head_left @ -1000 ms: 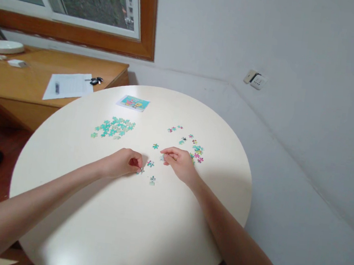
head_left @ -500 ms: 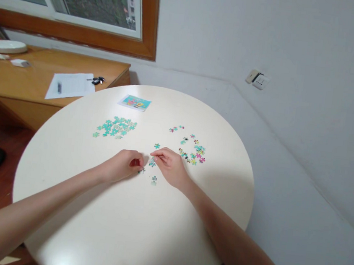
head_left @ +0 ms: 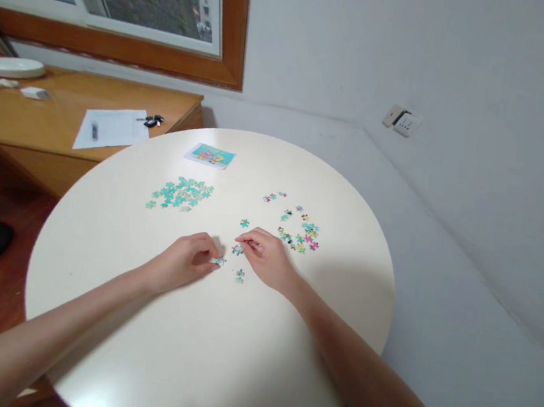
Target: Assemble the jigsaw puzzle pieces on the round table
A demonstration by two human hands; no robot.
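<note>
I sit at a round cream table point(head_left: 188, 350). My left hand point(head_left: 188, 261) rests on it with fingers curled, its fingertips pinching a small teal puzzle piece point(head_left: 220, 261). My right hand point(head_left: 266, 258) is also curled, pinching another teal puzzle piece point(head_left: 237, 249) against the tabletop. A third loose piece point(head_left: 240, 276) lies just below, between the hands. A lone teal piece point(head_left: 244, 223) lies just beyond my right hand.
A heap of teal pieces point(head_left: 180, 192) lies at the left, a mixed coloured scatter point(head_left: 298, 229) at the right, and a picture card point(head_left: 210, 155) at the far edge. Behind stands a wooden desk point(head_left: 42, 121) with paper point(head_left: 109, 127), keys and a plate.
My right hand has moved left from the coloured scatter toward my left hand and now holds a piece near the centre. The left hand has barely moved.
</note>
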